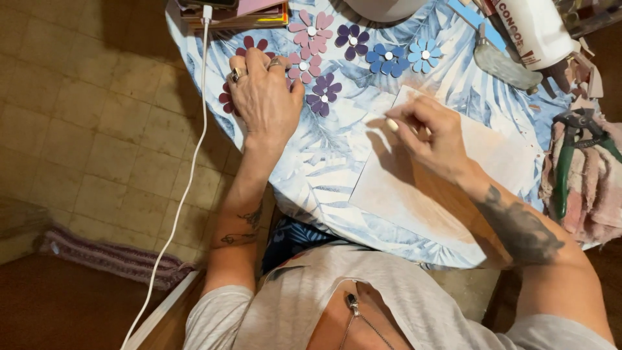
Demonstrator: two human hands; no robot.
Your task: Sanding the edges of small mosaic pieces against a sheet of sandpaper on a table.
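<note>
My left hand (264, 97) lies flat, fingers spread, on a dark red flower (254, 45) near the table's left edge. My right hand (429, 133) pinches a small white bead (392, 124) between thumb and fingers above a pale sheet of paper (414, 194). Mosaic flowers lie in a row at the far side: pink (311, 31), purple (351, 40) and two blue ones (387, 58). A second purple flower (324, 94) sits just right of my left hand.
The round table carries a blue leaf-print cloth (324, 162). Green-handled nippers (573, 149) rest on a pink rag (599, 188) at right. A white glue bottle (534, 29) stands at the far right. A white cable (194, 162) hangs off the left edge over the tiled floor.
</note>
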